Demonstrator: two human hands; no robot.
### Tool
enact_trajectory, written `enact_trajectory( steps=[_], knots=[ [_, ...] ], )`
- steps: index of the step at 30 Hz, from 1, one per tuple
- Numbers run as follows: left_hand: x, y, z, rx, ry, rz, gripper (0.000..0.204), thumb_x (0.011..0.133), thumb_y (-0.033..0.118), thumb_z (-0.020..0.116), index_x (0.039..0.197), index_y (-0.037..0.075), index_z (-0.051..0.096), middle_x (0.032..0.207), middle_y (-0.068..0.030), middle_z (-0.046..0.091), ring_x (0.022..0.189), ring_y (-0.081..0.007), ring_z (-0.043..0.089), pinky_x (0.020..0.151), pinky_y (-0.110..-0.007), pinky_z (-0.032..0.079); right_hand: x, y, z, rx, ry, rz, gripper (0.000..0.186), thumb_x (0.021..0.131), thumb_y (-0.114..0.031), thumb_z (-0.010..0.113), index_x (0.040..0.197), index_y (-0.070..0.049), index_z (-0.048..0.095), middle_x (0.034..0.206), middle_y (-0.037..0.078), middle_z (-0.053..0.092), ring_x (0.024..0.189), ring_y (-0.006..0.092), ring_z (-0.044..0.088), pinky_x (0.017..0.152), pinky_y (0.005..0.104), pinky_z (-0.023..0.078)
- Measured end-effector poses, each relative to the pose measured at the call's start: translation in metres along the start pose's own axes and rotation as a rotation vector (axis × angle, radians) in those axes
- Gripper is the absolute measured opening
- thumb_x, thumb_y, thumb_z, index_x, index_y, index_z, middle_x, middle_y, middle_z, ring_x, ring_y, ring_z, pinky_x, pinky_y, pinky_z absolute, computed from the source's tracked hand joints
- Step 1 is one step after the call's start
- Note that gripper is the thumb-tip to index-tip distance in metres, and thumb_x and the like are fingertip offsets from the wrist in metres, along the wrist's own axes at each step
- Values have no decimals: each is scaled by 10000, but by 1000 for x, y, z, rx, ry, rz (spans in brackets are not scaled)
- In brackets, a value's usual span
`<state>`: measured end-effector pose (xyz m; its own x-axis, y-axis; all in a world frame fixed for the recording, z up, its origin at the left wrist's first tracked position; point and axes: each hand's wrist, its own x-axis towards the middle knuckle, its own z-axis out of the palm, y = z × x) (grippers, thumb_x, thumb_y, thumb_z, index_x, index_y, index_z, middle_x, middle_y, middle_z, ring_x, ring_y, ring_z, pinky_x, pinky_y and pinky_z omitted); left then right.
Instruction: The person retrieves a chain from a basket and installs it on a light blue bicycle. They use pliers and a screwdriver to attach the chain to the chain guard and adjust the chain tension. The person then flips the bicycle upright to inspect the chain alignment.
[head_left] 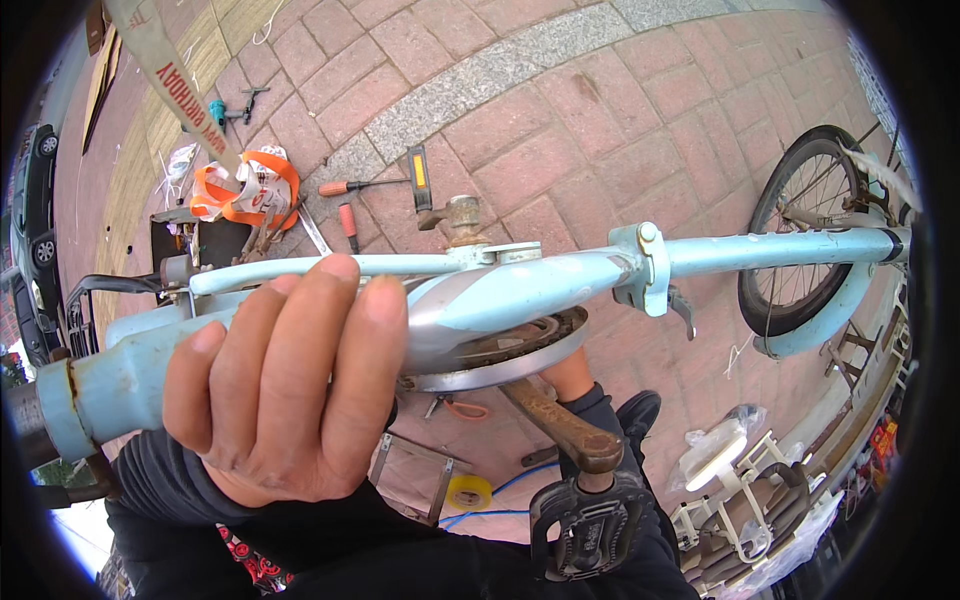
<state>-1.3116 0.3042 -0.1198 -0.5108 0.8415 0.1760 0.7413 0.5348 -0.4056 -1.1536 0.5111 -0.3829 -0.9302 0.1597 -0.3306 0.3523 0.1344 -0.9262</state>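
My left hand (290, 390) is closed over the pale blue frame of a folding bicycle (540, 285), fingers wrapped across its top; the thumb is out of sight. Beyond the frame's underside a bit of my right wrist (568, 375) shows above a dark cuff. The fingers of that hand are hidden behind the chain guard (480, 375). A rusty crank arm (570, 430) slants down to a black pedal (590, 525). Upright above the frame stands another pedal (419, 180) with a yellow reflector. A folding clamp (645, 265) sits along the tube.
Screwdrivers with red handles (347, 222) lie on the brick paving (600, 120). An orange and white bag (250, 190) stands by a dark toolbox at left. A spoked wheel (800, 230) is at right. Yellow tape (467, 492) and a child seat (750, 510) lie lower down.
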Motion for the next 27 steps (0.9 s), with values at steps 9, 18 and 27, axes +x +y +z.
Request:
enact_trajectory(
  steps=[9, 18, 27],
  knots=[
    [-6, 14, -43, -922, -342, -247, 587, 713, 120, 812, 1272, 35, 651, 1217, -202, 657, 1137, -385, 610, 930, -485, 483, 4, -7, -2, 85, 28, 31, 393, 785, -74, 761, 1151, 33, 666, 1108, 165, 729, 1042, 288, 693, 935, 372, 516],
    [9, 44, -24, -870, -534, -324, 608, 595, 16, 822, 1186, -38, 688, 1204, -212, 665, 1149, -430, 610, 1003, -530, 464, -6, 24, -6, 95, -67, 69, 604, 820, -71, 756, 1360, 19, 501, 1325, 199, 582, 1253, 321, 564, 1070, 414, 431],
    [4, 71, -23, -841, -441, -562, 487, 717, 45, 775, 1197, 0, 710, 1254, -216, 671, 1191, -436, 596, 1056, -546, 397, -5, 20, -18, 50, -141, 28, 569, 844, -138, 767, 1349, -4, 540, 1317, 184, 609, 1248, 308, 572, 1065, 432, 435]
  ],
)
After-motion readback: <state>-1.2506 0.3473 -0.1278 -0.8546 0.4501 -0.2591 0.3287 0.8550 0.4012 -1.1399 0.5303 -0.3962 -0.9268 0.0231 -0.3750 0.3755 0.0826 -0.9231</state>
